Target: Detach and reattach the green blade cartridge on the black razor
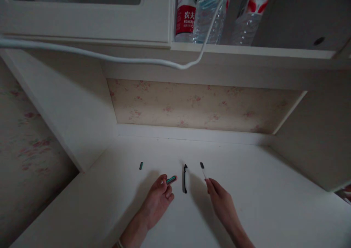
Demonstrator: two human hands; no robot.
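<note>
My left hand [159,197] pinches a small dark razor cartridge [171,180] with a teal strip between thumb and fingertips, raised over the white tabletop. In my right hand [221,198] is a small brush, like a toothbrush, held by its thin white handle; its dark bristle head [202,165] points away from me. Between the two hands lies a slim black and silver razor handle [184,178], its hooked end at the far side. A second small cartridge [141,165], dark with a green edge, rests on the table farther left, apart from my left hand.
The white tabletop [219,156] is bounded by side panels and a floral back wall [175,105]. Overhead, an open shelf [246,51] holds several plastic bottles [185,19]. A white cable [115,59] hangs across the view beneath the cabinet.
</note>
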